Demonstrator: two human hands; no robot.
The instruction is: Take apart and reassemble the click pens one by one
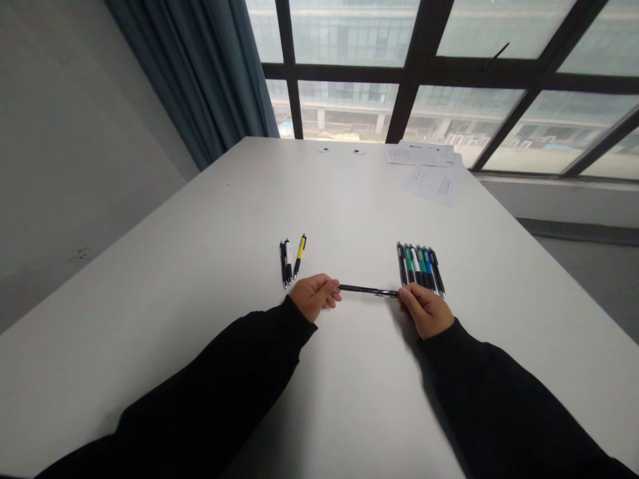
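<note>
Left hand [313, 297] and right hand [423, 309]: fingers narrow, each set pinching one end of a black pen [368, 289], which lies crosswise between the fingertips. Just past the right fingers, a close row of black, green, white and blue click pens [420, 269]. Just past the left fingers, three pens [290, 261], one yellow [300, 255]. Well beyond the fingers, printed papers [432, 179] on the white table [200, 233], then a window [349, 73].
</note>
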